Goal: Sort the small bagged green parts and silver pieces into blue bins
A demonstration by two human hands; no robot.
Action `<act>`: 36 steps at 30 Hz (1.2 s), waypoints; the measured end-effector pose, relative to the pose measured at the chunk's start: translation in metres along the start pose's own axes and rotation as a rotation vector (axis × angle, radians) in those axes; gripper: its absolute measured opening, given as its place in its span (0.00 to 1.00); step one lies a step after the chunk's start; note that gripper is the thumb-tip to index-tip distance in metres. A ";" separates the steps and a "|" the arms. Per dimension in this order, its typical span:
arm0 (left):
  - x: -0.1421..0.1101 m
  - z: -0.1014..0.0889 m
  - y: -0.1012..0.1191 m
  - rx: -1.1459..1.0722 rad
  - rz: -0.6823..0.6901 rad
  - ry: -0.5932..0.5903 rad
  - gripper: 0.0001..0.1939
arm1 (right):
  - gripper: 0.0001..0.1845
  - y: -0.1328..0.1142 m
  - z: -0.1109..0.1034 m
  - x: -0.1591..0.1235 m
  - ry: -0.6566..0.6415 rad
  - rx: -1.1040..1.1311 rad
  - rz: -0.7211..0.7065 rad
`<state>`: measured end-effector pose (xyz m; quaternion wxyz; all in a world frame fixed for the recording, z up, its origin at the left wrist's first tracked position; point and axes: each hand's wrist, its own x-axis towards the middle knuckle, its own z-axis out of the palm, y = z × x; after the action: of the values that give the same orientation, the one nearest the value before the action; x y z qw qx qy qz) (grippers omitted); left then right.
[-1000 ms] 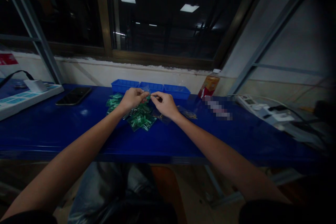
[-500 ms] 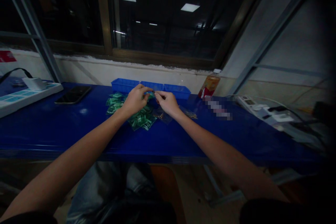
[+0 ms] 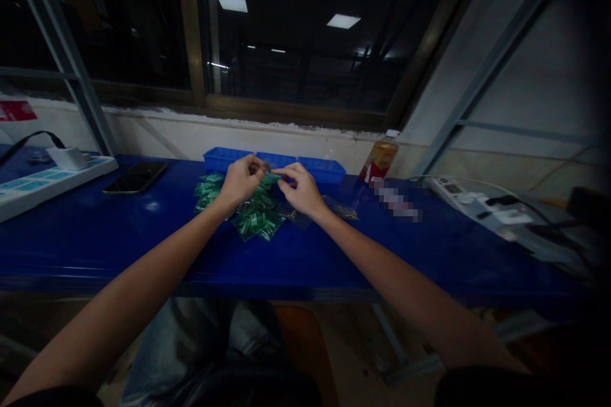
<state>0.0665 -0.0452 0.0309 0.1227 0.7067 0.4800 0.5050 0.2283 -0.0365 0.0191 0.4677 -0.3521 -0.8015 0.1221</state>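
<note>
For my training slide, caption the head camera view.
Left hand and right hand close together by green packets on a blue table, blue trays behind.

Packets (image 3: 258, 222) green; 3 trays (image 3: 321, 172) blue; tabletop (image 3: 305, 262) darker blue; power strip (image 3: 62, 186) white with turquoise panels (image 3: 29, 183).

Item (image 3: 268, 168) in left hand (image 3: 242, 180) too small to tell

Honestly, nothing's reading clearly here. Beyond and right of the right hand (image 3: 301, 189), a bottle (image 3: 382, 154) is wearing a red label (image 3: 373, 173), but any print is coming out too small and dark. Nearer than that, a pixelated patch (image 3: 398, 201) is hiding whatever's underneath. Far left of the left hand (image 3: 242, 180), a red panel (image 3: 18, 110) is blurring out too.
</note>
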 end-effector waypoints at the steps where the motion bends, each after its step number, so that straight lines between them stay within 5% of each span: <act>1: -0.001 -0.001 0.001 0.079 0.070 0.023 0.07 | 0.12 0.000 0.000 0.001 -0.027 0.047 0.070; 7: -0.008 0.005 0.007 0.384 0.360 -0.049 0.08 | 0.19 0.004 0.003 0.005 -0.133 0.391 0.435; 10: -0.009 0.010 0.005 0.376 0.376 -0.095 0.09 | 0.14 0.007 -0.006 0.010 0.002 0.176 0.333; 14: -0.012 0.016 0.003 0.364 0.379 -0.257 0.12 | 0.16 0.021 -0.041 0.023 0.344 -0.284 0.082; 17: -0.019 0.022 0.006 0.374 0.421 -0.414 0.16 | 0.20 0.047 -0.065 0.029 0.468 -0.506 0.126; 21: -0.028 0.029 0.011 0.393 0.472 -0.609 0.20 | 0.22 0.088 -0.066 0.024 0.107 -0.754 0.396; 24: -0.030 0.030 0.012 0.384 0.482 -0.678 0.18 | 0.21 0.097 -0.057 0.021 0.053 -0.785 0.367; 27: -0.029 0.030 0.012 0.392 0.442 -0.656 0.14 | 0.18 0.086 -0.050 0.020 0.024 -0.710 0.267; 36: -0.025 0.025 0.008 0.459 0.222 -0.425 0.12 | 0.13 0.030 -0.026 0.012 -0.404 -0.378 0.012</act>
<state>0.0913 -0.0615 0.0098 0.0020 0.8535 0.4651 0.2351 0.2596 -0.0098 0.0254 0.2235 -0.4065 -0.8850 0.0408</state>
